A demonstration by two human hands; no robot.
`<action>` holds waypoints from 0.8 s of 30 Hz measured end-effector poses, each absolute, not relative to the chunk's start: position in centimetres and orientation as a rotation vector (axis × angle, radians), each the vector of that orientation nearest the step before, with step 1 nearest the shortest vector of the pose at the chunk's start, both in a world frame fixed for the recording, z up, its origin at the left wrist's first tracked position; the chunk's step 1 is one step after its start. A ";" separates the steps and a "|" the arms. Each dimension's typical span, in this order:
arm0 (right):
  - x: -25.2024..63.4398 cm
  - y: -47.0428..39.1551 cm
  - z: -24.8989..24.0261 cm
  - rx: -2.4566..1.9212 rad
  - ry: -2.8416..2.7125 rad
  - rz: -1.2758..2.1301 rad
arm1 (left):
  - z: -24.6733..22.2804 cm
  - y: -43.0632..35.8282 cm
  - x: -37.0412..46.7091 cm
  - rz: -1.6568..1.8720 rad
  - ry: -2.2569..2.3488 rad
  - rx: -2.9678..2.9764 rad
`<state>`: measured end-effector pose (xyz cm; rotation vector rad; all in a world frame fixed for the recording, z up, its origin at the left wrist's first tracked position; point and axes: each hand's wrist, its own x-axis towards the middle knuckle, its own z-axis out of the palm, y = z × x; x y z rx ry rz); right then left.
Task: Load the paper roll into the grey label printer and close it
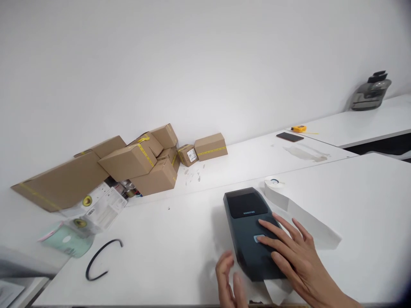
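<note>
A dark label-printer-like device (245,244) lies on the white table, its black window at the far end. Spread over its right side is my right hand (298,256), one fingertip on the light blue button (258,238). My left hand (229,284) is raised just off the device's near left corner, fingers curled but apart, with nothing visible in it. White paper (278,291) shows at the device's near edge. Behind and to the right, a paper roll (275,183) trails a long white strip (311,220) across the table.
Cardboard boxes (131,160) are piled at the back left, beside a mint green pouch (69,239). A black curved band (93,262) lies at the left. Farther back right are a phone (289,137), a yellow tape measure (299,128) and a translucent container (369,95).
</note>
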<state>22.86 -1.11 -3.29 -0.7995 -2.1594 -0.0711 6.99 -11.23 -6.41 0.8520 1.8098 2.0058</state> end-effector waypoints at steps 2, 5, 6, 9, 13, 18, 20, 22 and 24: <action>23.1 -1.3 -3.6 -0.813 -2.168 0.009 | -5.4 -10.2 7.6 1.985 1.700 0.824; 24.0 -1.7 -5.2 -0.880 -2.093 0.320 | -5.4 -9.2 8.6 1.906 1.507 0.817; 24.2 -1.8 -5.9 -0.898 -2.028 0.435 | -5.6 -9.1 8.7 1.899 1.477 0.811; 24.6 -1.7 -7.2 -0.908 -1.827 0.709 | -5.3 -9.0 8.3 1.931 1.450 0.787; 23.4 0.0 -3.9 -0.851 -1.705 0.820 | -1.6 -7.8 6.0 1.988 1.416 0.797; 20.0 6.4 4.0 -0.664 -1.650 0.617 | 2.4 -2.2 2.4 2.010 1.425 0.946; 18.5 9.4 6.2 -0.688 -1.631 0.528 | 2.0 0.1 1.5 1.905 1.519 1.016; 17.2 12.3 7.7 -0.789 -1.640 0.444 | 1.0 1.7 1.2 1.734 1.617 1.064; 16.2 14.7 8.7 -0.887 -1.670 0.398 | -0.1 2.3 1.3 1.629 1.651 1.080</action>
